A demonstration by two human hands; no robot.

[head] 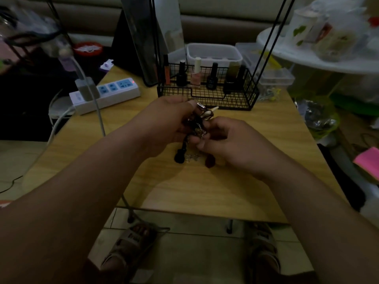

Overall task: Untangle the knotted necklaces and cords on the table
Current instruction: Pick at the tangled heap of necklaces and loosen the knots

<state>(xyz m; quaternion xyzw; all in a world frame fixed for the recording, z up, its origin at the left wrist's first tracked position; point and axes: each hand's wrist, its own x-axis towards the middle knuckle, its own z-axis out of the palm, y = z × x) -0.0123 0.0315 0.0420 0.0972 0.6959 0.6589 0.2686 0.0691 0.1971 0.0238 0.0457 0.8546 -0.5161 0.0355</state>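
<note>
A dark tangle of necklaces and cords (198,125) hangs between both hands above the middle of the wooden table (184,187). My left hand (168,121) pinches the top of the knot, where a shell and a pale tooth-shaped charm (209,113) stick out. My right hand (227,140) grips the lower part, by a thin silver chain. A black pendant (180,156), a bit of silver chain (191,157) and a dark red pendant (209,161) dangle down to the tabletop below the hands.
A black wire basket (207,95) with nail polish bottles stands just behind the hands. A white power strip (106,93) with a plugged charger and cable lies at the table's left. Clear plastic boxes (274,77) sit at the back right. Beyond the table's right edge lies clutter.
</note>
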